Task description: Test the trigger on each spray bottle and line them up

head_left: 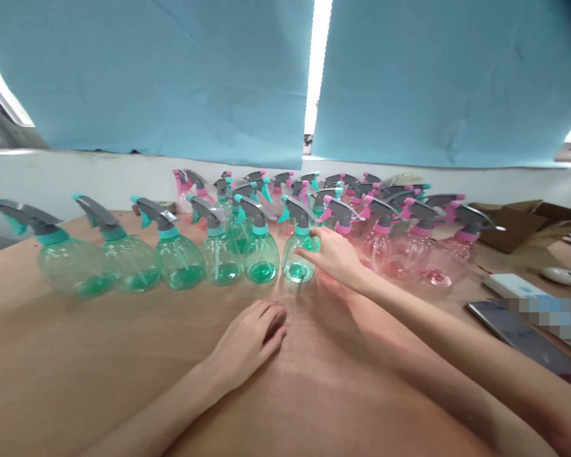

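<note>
My right hand (335, 254) reaches forward to a clear green spray bottle (299, 270) with a grey and turquoise trigger head. Its thumb and fingers are around the right side of the bottle, just below the turquoise collar. The bottle stands upright on the wooden table (137, 368), at the right end of a front row of several green spray bottles (179, 263). Nearer to me, my left hand (250, 343) rests on the tabletop with nothing in it, fingers loosely bent and the thumb apart. Pink spray bottles (423, 254) stand close to the right of my right hand.
More pink and turquoise-headed spray bottles (278, 190) crowd behind the front row. On the right are an opened cardboard box (518, 222), a white power strip (514, 285), a phone (518, 333) and a white mouse (564, 276). Blue sheeting (181, 76) hangs at the back.
</note>
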Available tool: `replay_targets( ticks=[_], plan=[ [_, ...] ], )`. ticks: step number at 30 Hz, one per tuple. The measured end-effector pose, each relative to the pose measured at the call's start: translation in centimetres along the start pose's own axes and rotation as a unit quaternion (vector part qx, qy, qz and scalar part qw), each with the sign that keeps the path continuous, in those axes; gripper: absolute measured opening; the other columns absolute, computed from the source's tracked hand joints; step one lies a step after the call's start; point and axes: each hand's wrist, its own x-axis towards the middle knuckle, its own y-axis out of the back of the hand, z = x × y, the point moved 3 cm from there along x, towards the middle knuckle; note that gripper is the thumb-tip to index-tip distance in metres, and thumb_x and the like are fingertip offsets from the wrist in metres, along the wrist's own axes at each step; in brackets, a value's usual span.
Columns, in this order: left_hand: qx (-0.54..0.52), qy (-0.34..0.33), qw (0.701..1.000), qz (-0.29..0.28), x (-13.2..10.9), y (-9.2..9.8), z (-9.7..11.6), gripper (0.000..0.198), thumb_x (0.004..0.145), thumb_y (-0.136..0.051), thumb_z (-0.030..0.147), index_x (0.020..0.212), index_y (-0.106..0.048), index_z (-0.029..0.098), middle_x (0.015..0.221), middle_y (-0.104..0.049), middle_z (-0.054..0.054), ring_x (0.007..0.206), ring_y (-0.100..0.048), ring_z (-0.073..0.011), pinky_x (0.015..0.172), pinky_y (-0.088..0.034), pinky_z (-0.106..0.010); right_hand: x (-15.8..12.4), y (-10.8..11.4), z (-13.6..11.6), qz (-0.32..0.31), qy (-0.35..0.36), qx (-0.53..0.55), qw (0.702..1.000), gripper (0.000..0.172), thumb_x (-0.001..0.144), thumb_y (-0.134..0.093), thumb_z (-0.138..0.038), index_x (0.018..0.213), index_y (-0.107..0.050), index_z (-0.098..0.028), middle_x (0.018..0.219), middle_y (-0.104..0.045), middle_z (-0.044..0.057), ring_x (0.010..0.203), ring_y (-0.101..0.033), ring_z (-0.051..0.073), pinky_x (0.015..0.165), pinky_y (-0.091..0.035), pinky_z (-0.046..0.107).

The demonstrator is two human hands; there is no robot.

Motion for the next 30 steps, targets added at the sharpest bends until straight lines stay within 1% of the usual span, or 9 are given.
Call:
replay_targets(
  ticks=[3,5,7,10,12,14,19,23,30],
  plan=[
    [-0.004,0.007,1.0,0.003,0.0,0.1,0.0,0.023,0.093,-0.048,0.023,0.114,-0.056,0.022,0.112,-0.064,-0.006,0.102,-0.061,-0.0233,0.089,-0.049,-0.038,-0.5,0.4,0.1,-0.001,0.005,0.016,1.0,0.06,0.082,-0.062,-0.049,0.127,-0.054,-0.01,0.127,-0.061,0.017,0.117,-0.058,0.033,0.093,-0.047,0.043],
    [-0.009,0.014,1.0,0.002,0.0,0.3,-0.1,0.024,0.093,-0.048,0.024,0.116,-0.056,0.023,0.113,-0.064,-0.006,0.103,-0.061,-0.023,0.089,-0.049,-0.037,-1.3,1.1,0.4,0.004,0.015,0.032,0.999,0.06,0.083,-0.062,-0.051,0.128,-0.054,-0.012,0.129,-0.061,0.014,0.119,-0.057,0.03,0.096,-0.046,0.042],
    [-0.014,0.023,1.0,0.002,-0.1,0.4,-0.2,0.026,0.094,-0.047,0.025,0.118,-0.055,0.023,0.114,-0.063,-0.006,0.103,-0.061,-0.0229,0.089,-0.049,-0.037,-2.4,2.4,1.1,0.024,0.024,0.056,0.998,0.049,0.083,-0.062,-0.049,0.119,-0.06,-0.016,0.122,-0.066,0.01,0.111,-0.062,0.027,0.093,-0.048,0.041],
    [-0.019,0.038,0.999,0.002,-0.1,0.4,-0.3,0.026,0.095,-0.047,0.027,0.119,-0.055,0.022,0.114,-0.061,-0.006,0.103,-0.061,-0.0227,0.088,-0.05,-0.037,-4.1,4.7,3.1,0.072,0.007,0.087,0.994,0.029,0.085,-0.061,-0.044,0.101,-0.066,-0.02,0.103,-0.073,0.005,0.087,-0.068,0.022,0.08,-0.051,0.036],
    [-0.023,0.038,0.999,0.004,-0.1,0.3,-0.1,0.025,0.095,-0.046,0.028,0.118,-0.056,0.023,0.114,-0.061,-0.006,0.102,-0.061,-0.0228,0.087,-0.05,-0.036,-4.9,5.8,4.6,0.089,-0.028,0.078,0.993,0.028,0.085,-0.06,-0.046,0.094,-0.067,-0.02,0.096,-0.073,0.004,0.078,-0.068,0.022,0.072,-0.051,0.036],
    [-0.024,0.034,0.999,0.009,0.0,0.3,0.2,0.025,0.095,-0.046,0.029,0.116,-0.057,0.023,0.114,-0.061,-0.006,0.102,-0.061,-0.0231,0.087,-0.051,-0.037,-5.2,6.2,5.8,0.082,-0.058,0.054,0.993,0.034,0.084,-0.06,-0.05,0.098,-0.066,-0.02,0.1,-0.073,0.006,0.083,-0.068,0.025,0.072,-0.051,0.038],
    [-0.012,0.029,0.999,0.032,0.4,0.6,0.8,0.025,0.095,-0.044,0.03,0.115,-0.058,0.024,0.114,-0.062,-0.005,0.104,-0.061,-0.0236,0.088,-0.05,-0.038,-3.9,4.9,6.4,0.039,-0.079,0.043,0.995,0.061,0.081,-0.061,-0.054,0.125,-0.056,-0.012,0.126,-0.063,0.015,0.114,-0.06,0.032,0.093,-0.047,0.045],
    [-0.007,0.027,0.999,0.042,0.4,0.8,1.4,0.026,0.096,-0.043,0.03,0.116,-0.058,0.025,0.113,-0.062,-0.005,0.104,-0.06,-0.0234,0.089,-0.05,-0.038,-2.3,3.4,6.0,0.037,-0.09,0.049,0.994,0.079,0.078,-0.06,-0.061,0.133,-0.047,-0.005,0.132,-0.058,0.02,0.121,-0.055,0.036,0.094,-0.046,0.048],
    [-0.047,0.027,0.998,0.031,1.1,0.0,2.9,0.023,0.094,-0.045,0.029,0.111,-0.059,0.024,0.107,-0.064,-0.005,0.1,-0.063,-0.0227,0.086,-0.052,-0.037,-2.2,2.6,5.8,0.037,-0.12,0.031,0.992,0.071,0.081,-0.057,-0.055,0.132,-0.047,-0.006,0.125,-0.06,0.021,0.11,-0.06,0.04,0.085,-0.048,0.049]
  ],
)
